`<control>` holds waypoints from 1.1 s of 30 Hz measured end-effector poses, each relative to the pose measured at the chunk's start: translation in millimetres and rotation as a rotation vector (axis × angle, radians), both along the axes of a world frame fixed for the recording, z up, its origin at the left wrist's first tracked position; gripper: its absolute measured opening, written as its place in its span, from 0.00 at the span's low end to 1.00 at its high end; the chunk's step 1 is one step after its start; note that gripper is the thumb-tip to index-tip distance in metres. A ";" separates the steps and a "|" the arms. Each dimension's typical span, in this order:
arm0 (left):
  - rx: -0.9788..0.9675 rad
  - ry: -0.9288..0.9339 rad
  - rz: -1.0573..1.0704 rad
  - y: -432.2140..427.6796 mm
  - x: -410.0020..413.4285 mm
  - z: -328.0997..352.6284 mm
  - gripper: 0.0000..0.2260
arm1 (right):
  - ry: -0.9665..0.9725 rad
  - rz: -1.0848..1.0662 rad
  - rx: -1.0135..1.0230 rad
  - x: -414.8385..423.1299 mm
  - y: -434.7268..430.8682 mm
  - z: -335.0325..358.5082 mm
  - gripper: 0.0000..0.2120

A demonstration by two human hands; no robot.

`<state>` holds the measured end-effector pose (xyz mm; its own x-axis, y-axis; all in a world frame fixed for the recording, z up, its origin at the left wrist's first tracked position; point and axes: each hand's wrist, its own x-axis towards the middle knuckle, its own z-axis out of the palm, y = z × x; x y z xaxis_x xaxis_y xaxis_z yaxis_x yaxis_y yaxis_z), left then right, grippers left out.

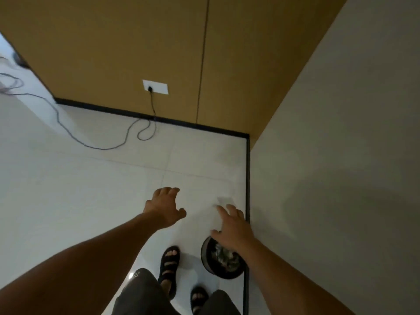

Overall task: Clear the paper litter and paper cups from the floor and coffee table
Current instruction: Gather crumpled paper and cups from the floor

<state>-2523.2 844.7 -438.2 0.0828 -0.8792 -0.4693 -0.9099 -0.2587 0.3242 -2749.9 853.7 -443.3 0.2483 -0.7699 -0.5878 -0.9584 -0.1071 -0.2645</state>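
Left hand [164, 206]: fingers spread, held nothing | right hand [231, 226]: fingers spread, held nothing | round black bin [227, 274] at 6 o'clock held crumpled paper [223, 256]

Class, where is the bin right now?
Head view, lower right: the bin stands on the floor against the right wall's black skirting, partly hidden by the right hand, right of the forward sandal.

A brown panelled wall [136, 42] meets a pale grey wall [341, 133] at the corner, with a black baseboard [159, 119] along the white tiled floor [68, 189]. A black plug [150, 88] sits in a white socket plate [160, 87], and its cable [100, 148] loops across the tiles. Black sandals [169, 262] stand below.
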 end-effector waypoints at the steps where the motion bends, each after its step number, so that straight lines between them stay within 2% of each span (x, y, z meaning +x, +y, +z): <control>1: -0.023 -0.005 0.053 12.1 10.0 11.1 0.34 | 0.005 0.058 -0.010 9.2 -1.4 8.9 0.39; 9: -0.038 -0.042 0.433 181.8 64.2 53.4 0.34 | 0.066 0.563 -0.072 99.9 34.6 67.8 0.40; 14: -0.089 -0.087 0.778 318.7 110.2 77.3 0.33 | 0.069 0.870 -0.117 193.2 105.0 88.4 0.39; 20: -0.111 -0.132 1.148 499.9 154.6 88.1 0.32 | 0.018 1.264 -0.156 313.0 265.9 101.1 0.38; 25: -0.064 -0.136 1.340 653.7 174.7 83.6 0.33 | -0.024 1.473 -0.160 395.2 416.3 103.5 0.38; 29: -0.025 -0.222 1.536 799.1 196.8 96.4 0.33 | -0.153 1.620 -0.131 451.4 559.7 109.2 0.38; 33: -0.009 -0.281 1.684 903.8 207.4 113.5 0.33 | -0.220 1.789 -0.136 485.2 674.2 120.1 0.38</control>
<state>-2315.8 1748.5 -324.7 0.9262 0.2579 -0.2750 0.3218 -0.9208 0.2203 -2264.6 1527.8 -323.2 0.7992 0.4524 -0.3956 0.3752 -0.8898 -0.2596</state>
